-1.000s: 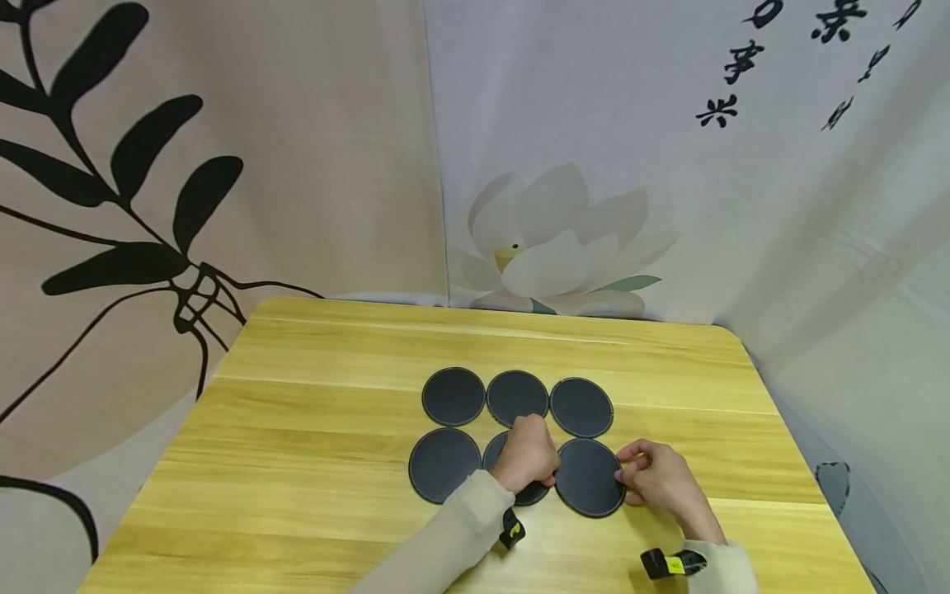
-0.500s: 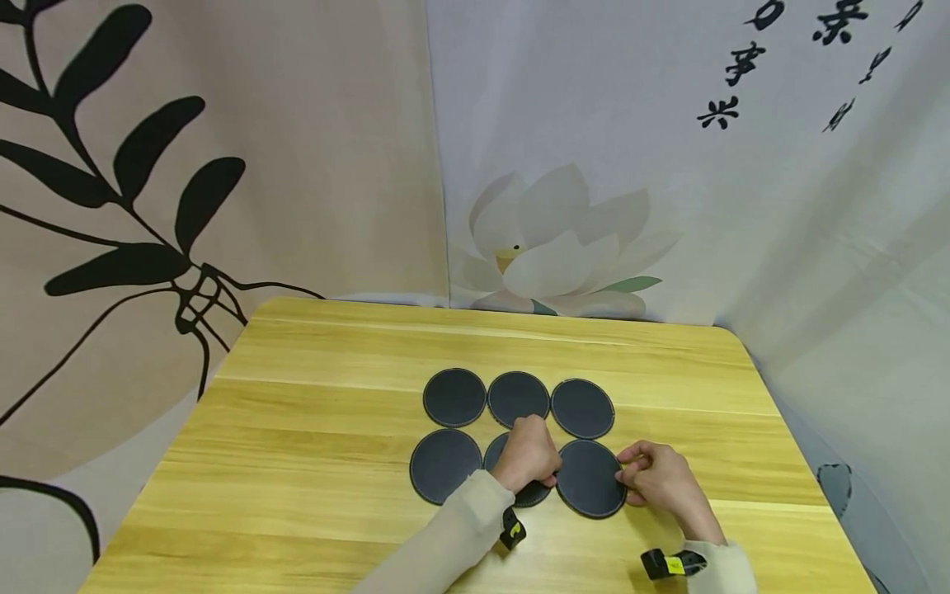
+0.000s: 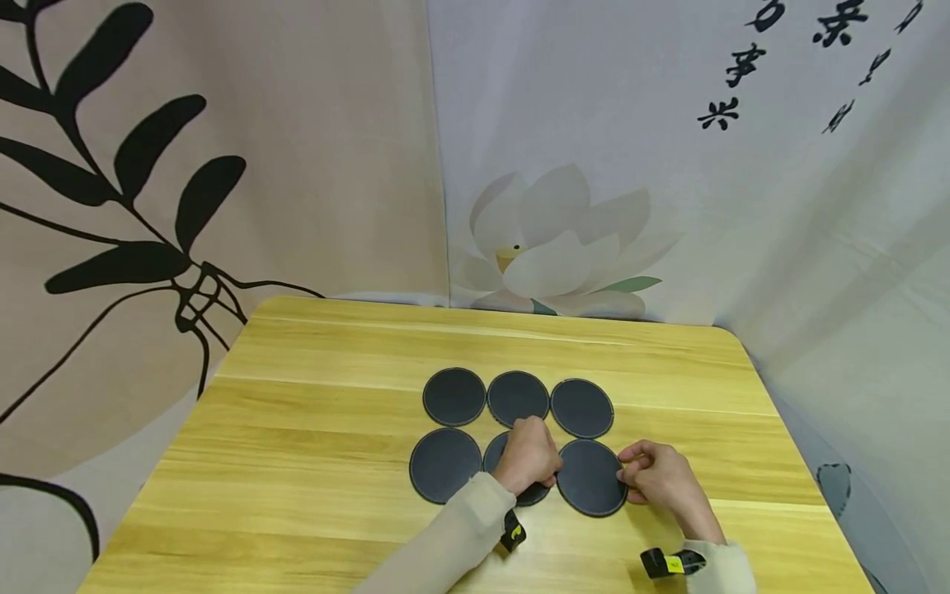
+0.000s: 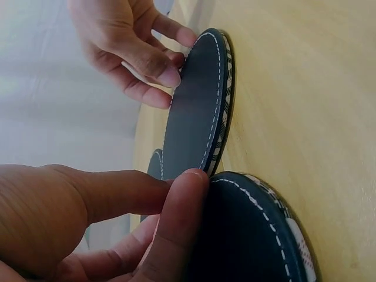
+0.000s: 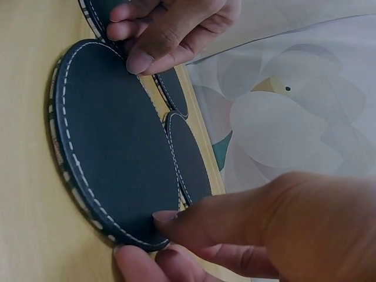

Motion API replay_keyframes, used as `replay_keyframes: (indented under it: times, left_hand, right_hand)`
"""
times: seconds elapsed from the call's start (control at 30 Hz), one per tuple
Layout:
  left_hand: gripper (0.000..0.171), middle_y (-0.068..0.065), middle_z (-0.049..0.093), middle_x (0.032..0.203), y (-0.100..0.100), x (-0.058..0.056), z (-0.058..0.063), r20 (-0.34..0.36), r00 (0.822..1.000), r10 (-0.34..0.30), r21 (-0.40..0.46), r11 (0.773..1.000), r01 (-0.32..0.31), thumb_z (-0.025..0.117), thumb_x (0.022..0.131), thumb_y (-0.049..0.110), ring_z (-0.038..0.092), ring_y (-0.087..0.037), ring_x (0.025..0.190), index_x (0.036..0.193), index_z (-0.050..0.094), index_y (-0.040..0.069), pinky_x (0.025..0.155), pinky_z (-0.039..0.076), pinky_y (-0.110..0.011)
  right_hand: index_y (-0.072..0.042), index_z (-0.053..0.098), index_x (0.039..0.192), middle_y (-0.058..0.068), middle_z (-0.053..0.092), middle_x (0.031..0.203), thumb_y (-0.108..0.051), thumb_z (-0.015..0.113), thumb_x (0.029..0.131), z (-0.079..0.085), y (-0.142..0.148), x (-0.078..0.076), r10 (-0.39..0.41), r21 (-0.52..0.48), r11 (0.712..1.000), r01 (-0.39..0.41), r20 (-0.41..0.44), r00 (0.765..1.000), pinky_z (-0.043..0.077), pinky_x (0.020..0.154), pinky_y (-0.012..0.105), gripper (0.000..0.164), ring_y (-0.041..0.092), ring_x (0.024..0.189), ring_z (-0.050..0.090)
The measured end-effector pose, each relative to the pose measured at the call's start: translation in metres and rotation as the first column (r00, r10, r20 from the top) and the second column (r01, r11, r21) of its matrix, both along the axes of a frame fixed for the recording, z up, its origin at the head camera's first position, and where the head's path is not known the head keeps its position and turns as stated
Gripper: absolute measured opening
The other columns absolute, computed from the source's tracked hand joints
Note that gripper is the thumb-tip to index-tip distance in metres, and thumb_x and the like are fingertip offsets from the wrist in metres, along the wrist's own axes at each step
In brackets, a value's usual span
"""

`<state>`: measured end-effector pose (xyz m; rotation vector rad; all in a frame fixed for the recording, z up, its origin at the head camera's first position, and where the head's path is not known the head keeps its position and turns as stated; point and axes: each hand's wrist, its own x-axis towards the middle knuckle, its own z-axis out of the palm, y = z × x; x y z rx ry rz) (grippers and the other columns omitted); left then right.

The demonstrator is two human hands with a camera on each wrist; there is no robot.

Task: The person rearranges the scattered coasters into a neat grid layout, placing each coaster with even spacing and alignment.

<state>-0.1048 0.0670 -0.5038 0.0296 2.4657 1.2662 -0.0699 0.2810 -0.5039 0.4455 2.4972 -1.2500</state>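
Observation:
Round dark coasters with pale stitching lie flat on the wooden table in two rows of three. At the front right coaster (image 3: 591, 478), my right hand (image 3: 662, 480) pinches the right edge, thumb on top and fingertips along the rim. My left hand (image 3: 529, 454) reaches over the front middle coaster (image 3: 533, 495), hiding much of it. Its thumb and fingers pinch at the left edge of the front right coaster, where the two meet. A patterned rim shows on the gripped coaster (image 4: 197, 100) in the left wrist view. Both hands appear on that same coaster (image 5: 111, 141) in the right wrist view.
The front left coaster (image 3: 445, 464) sits beside the left forearm. Behind are the back left (image 3: 454, 397), back middle (image 3: 518, 396) and back right coasters (image 3: 582, 407). Printed curtains (image 3: 579, 99) hang behind the table (image 3: 297, 429). Each wrist wears a black strap (image 3: 671, 563).

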Motion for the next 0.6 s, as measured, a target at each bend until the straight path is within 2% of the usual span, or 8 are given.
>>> replay_keyframes:
  times: [0.23,0.37,0.5,0.6]
  left_hand:
    - [0.027,-0.002,0.060,0.042,-0.002,0.000,-0.003,-0.022,1.000,-0.011,0.044,0.999,0.012,0.072,0.080,-0.008,0.061,-0.015,0.036,0.055,0.072,0.003,0.040,0.050,-0.021]
    - [0.027,-0.005,0.063,0.046,-0.003,0.000,-0.004,-0.032,0.999,-0.012,0.073,0.997,0.014,0.071,0.080,-0.008,0.063,-0.017,0.038,0.056,0.073,0.003,0.040,0.050,-0.021]
    - [0.019,-0.010,0.068,0.052,-0.009,0.000,-0.001,-0.039,0.999,0.007,0.166,0.986,0.000,0.073,0.081,-0.007,0.068,-0.022,0.044,0.064,0.075,0.002,0.042,0.053,-0.024]
    - [0.011,-0.012,0.071,0.059,-0.015,-0.004,0.006,-0.049,0.998,0.029,0.245,0.969,-0.017,0.075,0.083,-0.003,0.070,-0.022,0.048,0.073,0.076,0.002,0.045,0.057,-0.027]
  right_hand:
    - [0.001,0.068,0.107,0.008,0.064,0.083,-0.001,0.076,0.087,0.000,0.001,0.000,0.011,0.013,1.000,-0.011,-0.022,1.000,0.062,0.062,0.032,0.022,0.018,0.071,0.065]
    - [0.000,0.068,0.107,0.007,0.063,0.083,-0.008,0.076,0.089,0.001,0.001,0.000,0.032,0.014,0.999,-0.032,-0.019,0.999,0.061,0.062,0.031,0.022,0.017,0.070,0.065]
    - [-0.003,0.068,0.109,0.007,0.064,0.086,-0.020,0.076,0.093,0.006,0.004,0.000,0.086,0.034,0.996,-0.085,-0.022,0.996,0.057,0.061,0.029,0.025,0.018,0.070,0.064]
    - [-0.004,0.068,0.112,0.006,0.068,0.092,-0.027,0.074,0.095,0.011,0.009,-0.002,0.150,0.079,0.986,-0.145,-0.056,0.987,0.054,0.063,0.029,0.029,0.018,0.075,0.064]
